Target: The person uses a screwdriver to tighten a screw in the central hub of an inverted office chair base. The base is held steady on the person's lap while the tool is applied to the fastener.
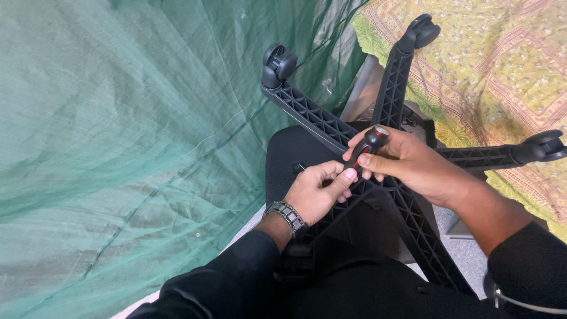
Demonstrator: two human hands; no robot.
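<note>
I note my right hand (407,162) gripping the screwdriver (367,145) closed-fisted; left hand (316,192) pinches near its tip. Advise keeping the shaft square to the chair base (307,109).

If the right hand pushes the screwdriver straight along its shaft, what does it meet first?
Probably the black plastic hub of the overturned chair base, close beside the left hand's fingers; the right hand hides the tip, so depth is unclear.

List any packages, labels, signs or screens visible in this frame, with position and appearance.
None in view. The left hand and right hand, which grips a red-and-black screwdriver, work at the black star base of an upturned office chair, between green netting and a yellow patterned cloth.
</note>
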